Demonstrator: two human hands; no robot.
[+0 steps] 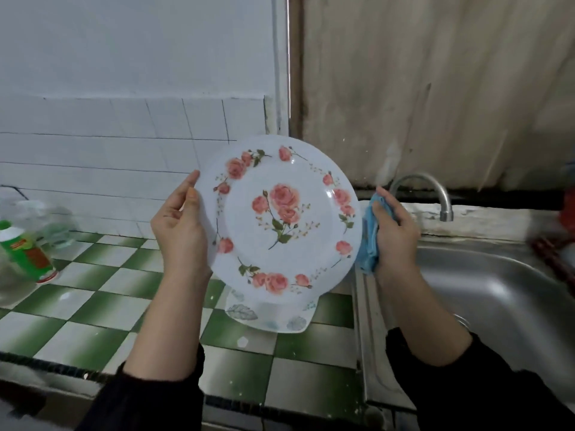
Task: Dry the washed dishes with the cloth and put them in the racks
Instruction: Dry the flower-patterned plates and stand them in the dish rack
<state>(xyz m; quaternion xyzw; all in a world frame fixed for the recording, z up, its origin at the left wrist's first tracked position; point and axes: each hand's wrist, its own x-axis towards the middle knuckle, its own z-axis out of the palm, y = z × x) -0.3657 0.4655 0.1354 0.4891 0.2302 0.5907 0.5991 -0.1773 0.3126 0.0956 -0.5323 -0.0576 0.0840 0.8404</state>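
A round white plate [280, 219] printed with pink roses is held up on edge in front of me, its face toward the camera. My left hand [182, 225] grips its left rim, fingers behind and thumb in front. My right hand [395, 231] holds a bunched blue cloth [368, 241] against the plate's right rim. Below the raised plate, a second white dish [270, 315] with a grey-blue leaf pattern lies on the counter, mostly hidden.
The counter [93, 321] has green and white checked tiles. A green and red bottle [28, 250] and clear plastic containers stand at the far left. A steel sink [497, 290] with a curved tap [435, 191] lies to the right. No rack is in view.
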